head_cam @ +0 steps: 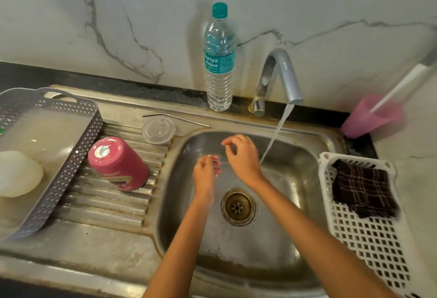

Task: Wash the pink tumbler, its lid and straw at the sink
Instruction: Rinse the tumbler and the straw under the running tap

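Head view: my left hand [205,170] and right hand [241,154] loosely curled, empty. Shift both into tap stream [277,131]; rinse before touching pink tumbler [119,164].

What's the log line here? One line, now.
tap running | tumbler upside down on drainboard | lid, straw lying nearby | left hand, right hand over sink, holding nothing
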A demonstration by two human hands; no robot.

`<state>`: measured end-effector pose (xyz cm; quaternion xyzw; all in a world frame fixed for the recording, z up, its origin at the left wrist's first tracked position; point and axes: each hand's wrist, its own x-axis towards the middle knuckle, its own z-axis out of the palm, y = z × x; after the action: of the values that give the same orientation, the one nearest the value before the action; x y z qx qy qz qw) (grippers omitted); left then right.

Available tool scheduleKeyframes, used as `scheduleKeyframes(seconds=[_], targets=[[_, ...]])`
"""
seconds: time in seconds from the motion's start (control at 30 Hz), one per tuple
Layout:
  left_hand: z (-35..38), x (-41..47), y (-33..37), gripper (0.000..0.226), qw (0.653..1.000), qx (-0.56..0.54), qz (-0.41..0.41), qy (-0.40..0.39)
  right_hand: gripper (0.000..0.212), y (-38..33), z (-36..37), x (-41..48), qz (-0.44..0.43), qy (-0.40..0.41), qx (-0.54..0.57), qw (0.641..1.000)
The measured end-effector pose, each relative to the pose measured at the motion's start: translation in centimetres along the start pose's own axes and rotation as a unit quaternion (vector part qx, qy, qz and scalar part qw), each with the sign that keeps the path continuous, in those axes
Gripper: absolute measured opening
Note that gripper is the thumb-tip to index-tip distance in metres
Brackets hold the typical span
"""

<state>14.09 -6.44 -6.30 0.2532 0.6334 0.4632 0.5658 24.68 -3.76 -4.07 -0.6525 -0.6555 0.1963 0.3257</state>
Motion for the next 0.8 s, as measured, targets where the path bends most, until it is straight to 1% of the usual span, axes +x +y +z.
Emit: scheduleKeyframes(seconds=[0.1,0.17,0.23,0.27,0.33,0.47,0.5,0.57,0.67,0.73,0.8], targets=[[1.9,-1.1,-0.1,0.021,1.0,-0.008,0.003,-0.025,0.019,3.2,-3.0,-2.5,0.08,0.03,0.01,0.996],[3.2,-1.7,0.0,0.025,0.999,0.002,0.002,-0.046,0.021,4.5,-4.9,-3.1,0.141,-0.003,0.018,0.99],[4.5,-2.1,0.1,0.025,0.997,0.018,0.004,-0.07,0.026,5.3,-6.4,-3.0,0.165,-0.065,0.001,0.984],[5.1,-2.3,0.1,0.024,0.996,0.027,0.006,-0.08,0.028,5.3,-7.1,-2.6,0.162,-0.082,-0.01,0.983],[6.3,-2.5,0.4,0.021,0.995,0.041,0.006,-0.095,0.029,5.0,-8.4,-1.3,0.146,-0.08,-0.013,0.986],[7.7,-2.7,0.9,0.019,0.993,0.054,0.005,-0.107,0.017,3.6,-10.3,1.8,0.1,-0.029,0.035,0.994],[7.9,-2.8,0.9,0.019,0.993,0.054,0.005,-0.109,0.017,3.4,-10.4,2.9,0.088,-0.015,0.048,0.995],[8.0,-2.8,0.9,0.02,0.993,0.053,0.006,-0.109,0.025,3.1,-10.5,5.0,0.073,0.003,0.047,0.996],[7.7,-2.6,0.9,0.023,0.993,0.062,0.004,-0.105,0.031,2.8,-10.2,7.3,0.059,0.002,0.065,0.996],[7.5,-2.4,0.8,0.024,0.992,0.067,0.0,-0.102,0.025,2.8,-10.0,8.1,0.06,-0.007,0.104,0.993],[7.3,-2.2,0.7,0.023,0.993,0.068,-0.003,-0.1,0.014,2.6,-9.9,8.4,0.074,-0.026,0.156,0.985]])
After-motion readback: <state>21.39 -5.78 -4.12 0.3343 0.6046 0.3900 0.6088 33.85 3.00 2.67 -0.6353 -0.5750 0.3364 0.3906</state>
